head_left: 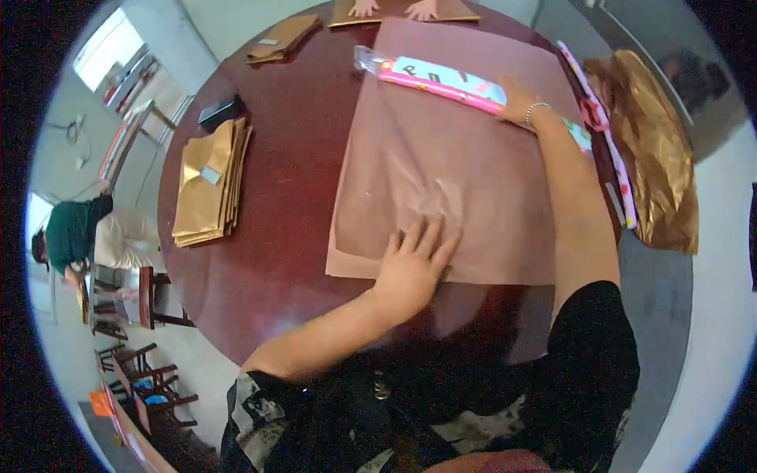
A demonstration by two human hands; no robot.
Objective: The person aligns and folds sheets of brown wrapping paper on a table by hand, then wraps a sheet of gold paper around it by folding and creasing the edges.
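Observation:
My left hand (pixel 414 260) lies palm down on the near part of a brownish, thin translucent sheet (pixel 489 221), fingers spread, with small creases in front of its fingertips. The sheet may be a flat bag; I cannot tell. My right hand (pixel 522 102), with a beaded bracelet at the wrist, is closed over a pink patterned roll (pixel 441 83) lying across the sheet's far part. Clear plastic bunches at the roll's left end, and a pale blue label runs along it. Its right end shows beyond my wrist; my fingertips are partly hidden.
Folded gold packets (pixel 209 185) and a black box (pixel 221 113) sit at left on the round table (pixel 292 158). Another gold packet (pixel 284 38) lies farther back. Someone's hands (pixel 393 9) rest on gold material opposite. A second pink roll (pixel 603 134) and crumpled gold sheet (pixel 650 150) are at right.

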